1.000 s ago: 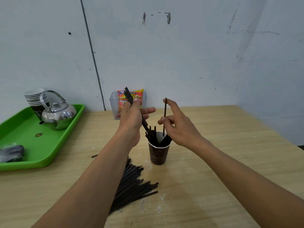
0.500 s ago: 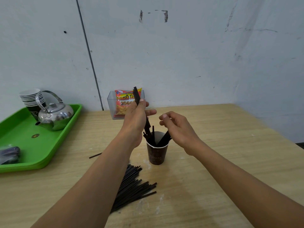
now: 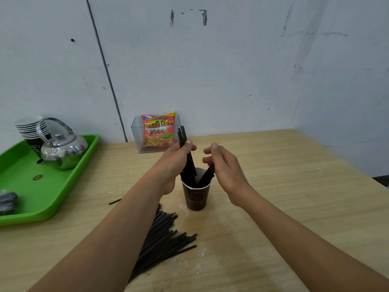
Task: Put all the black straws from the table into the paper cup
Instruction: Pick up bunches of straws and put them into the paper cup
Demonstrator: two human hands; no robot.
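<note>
Change: right hand (image 3: 225, 167) is now lowering, its single straw gone into the cup (image 3: 196, 193).
Left hand (image 3: 175, 163): gripping a bundle (image 3: 185, 146).
Right hand: fingers curled, grip unclear.
Next: feeding another straw; pile (image 3: 166, 239) is waiting lower centre.

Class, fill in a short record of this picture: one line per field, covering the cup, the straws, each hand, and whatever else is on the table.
cup: brown paper cup upright on the wooden table, straws leaning inside
left hand: left hand grips a bundle of black straws, lower ends in the cup
right hand: right hand above the rim, fingers on straws in the cup
loose straws: pile of straws on the table; single straw apart
tray: green tray with kettle and stacked cups
back: snack packet in a clear holder
</note>
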